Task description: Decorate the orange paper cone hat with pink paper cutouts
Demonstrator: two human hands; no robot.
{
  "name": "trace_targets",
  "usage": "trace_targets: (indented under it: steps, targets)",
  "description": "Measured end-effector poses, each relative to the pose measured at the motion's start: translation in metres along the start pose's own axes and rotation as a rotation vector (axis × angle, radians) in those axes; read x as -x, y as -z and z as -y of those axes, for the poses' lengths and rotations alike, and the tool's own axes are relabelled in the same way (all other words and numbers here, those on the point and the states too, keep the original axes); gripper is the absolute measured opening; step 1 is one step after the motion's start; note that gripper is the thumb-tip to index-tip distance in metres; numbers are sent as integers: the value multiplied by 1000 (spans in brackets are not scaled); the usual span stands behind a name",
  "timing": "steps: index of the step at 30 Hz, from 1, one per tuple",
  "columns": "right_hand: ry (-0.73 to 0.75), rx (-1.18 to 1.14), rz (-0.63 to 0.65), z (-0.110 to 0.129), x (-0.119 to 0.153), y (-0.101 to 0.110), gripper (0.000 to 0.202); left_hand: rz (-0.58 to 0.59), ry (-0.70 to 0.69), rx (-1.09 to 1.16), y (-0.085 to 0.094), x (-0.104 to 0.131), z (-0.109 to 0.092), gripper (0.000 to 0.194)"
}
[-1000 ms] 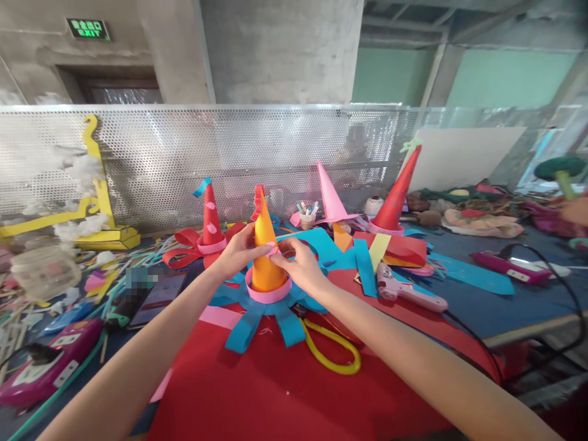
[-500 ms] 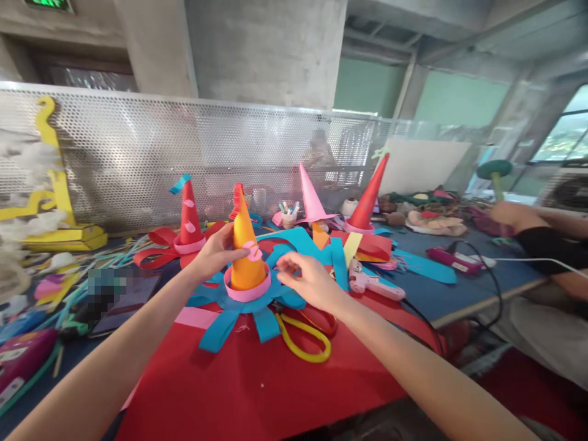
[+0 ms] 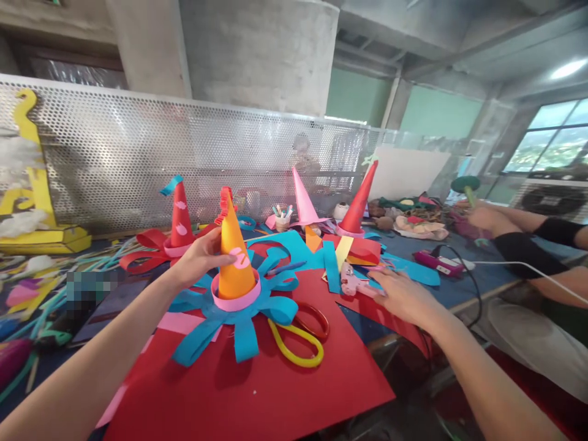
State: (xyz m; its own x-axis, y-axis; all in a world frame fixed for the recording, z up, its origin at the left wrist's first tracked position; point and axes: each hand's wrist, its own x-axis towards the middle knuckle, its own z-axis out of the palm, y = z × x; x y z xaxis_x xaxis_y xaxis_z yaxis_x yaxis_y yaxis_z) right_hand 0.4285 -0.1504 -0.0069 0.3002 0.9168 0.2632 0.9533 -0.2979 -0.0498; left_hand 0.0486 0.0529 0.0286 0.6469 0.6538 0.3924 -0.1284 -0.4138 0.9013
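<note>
Orange cone: the orange cone (image 3: pixel 235 277) stands upright, tip slightly left, over the red sheet (image 3: pixel 248 398), with a pink patch (image 3: pixel 239 258) on its front and a red crinkled strip (image 3: pixel 225 199) at its tip.
Base: a pink ring (image 3: pixel 236 302) surrounds the cone's foot; blue paper loops (image 3: pixel 246 340) spread out around it.
Left hand: the left hand (image 3: pixel 197 257) is partly curled on the cone's left side, thumb across the front, holding it.
Right hand: the right hand (image 3: pixel 407 297) is loosely bent, its fingertips at the handle end of the pink glue gun (image 3: pixel 353 282); whether they grip it cannot be told.
Scissors: beside the loops, on the right, the scissors (image 3: pixel 299 361) show a yellow handle and a red one.
Other cones: a red cone with pink patches (image 3: pixel 180 214) stands to the left; a pink cone (image 3: pixel 305 201) and a plain red cone (image 3: pixel 359 209) stand farther back to the right.
Table: the blue table (image 3: pixel 466 283) carries a cup of pens (image 3: pixel 283 222) and a magenta power strip (image 3: pixel 438 263).
Behind: a perforated metal panel (image 3: pixel 248 144).
Far right: a person's arm with a black sleeve (image 3: pixel 519 252).
</note>
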Motion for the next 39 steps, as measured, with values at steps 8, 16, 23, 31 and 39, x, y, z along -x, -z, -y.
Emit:
trace_targets:
  steps: [8,16,23,31,39]
  targets:
    - [-16,85,86,-2,-15,-25,30,7,-17,3,0,1,-1,45]
    - [67,-11,64,1,-17,-6,23,15,-31,13,-2,3,-1,47]
    - [96,-1047,42,63,-5,47,28,37,-44,26,-1,2,2,45]
    - [2,-2017,432,148,-23,31,12,19,-64,30,-1,1,5,42]
    - [3,-1929,405,165,-23,40,17,17,-59,26,-2,1,5,40]
